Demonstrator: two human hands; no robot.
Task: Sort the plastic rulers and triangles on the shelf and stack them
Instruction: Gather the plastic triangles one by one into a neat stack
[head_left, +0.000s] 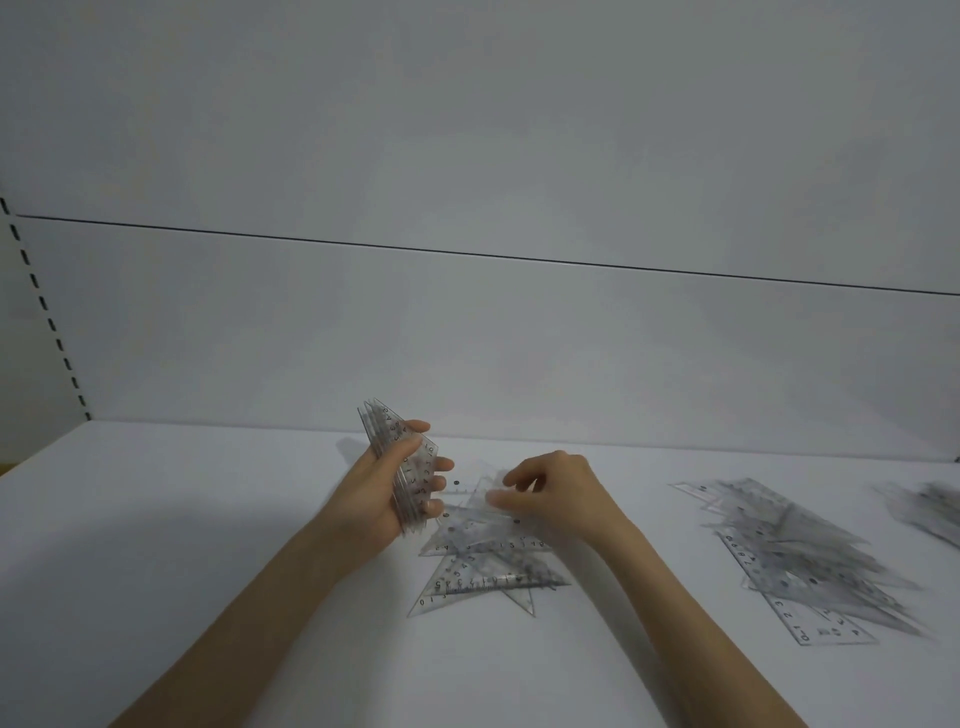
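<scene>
Left hand (400, 486) held a bundle of clear triangles (397, 457) upright. Fingers and thumb were wrapped round its lower half, points up, just above the shelf (208, 519), left of centre. Right hand (558, 496) was apart from the left, down at the loose pile (483, 569) at mid-shelf. Its fingertips (498, 500) curled at the upper edge of the top triangle. Whether they actually pinched it could not be read because of blur.

Head view, remainder:
- A second heap (795, 556) of rulers and triangles lay toward the right edge of the shelf, well apart from the loose pile.
- A third heap (930, 506), blurred, sat at the right edge itself and was cut off by the frame.
- A slotted upright (44, 306) stood at the back left corner.

Handling (judgement):
- Pieces looked thin, light, stiff and glossy. They were likely to slide over one another and to lie flat against the shelf, so awkward to lift from straight above.
- Best hold was probably an overhanging corner or edge, thumb under and finger over.
- The held bundle could fan out or slip unless squared up and gripped across its faces.
- Thin corners might snap if bent.
</scene>
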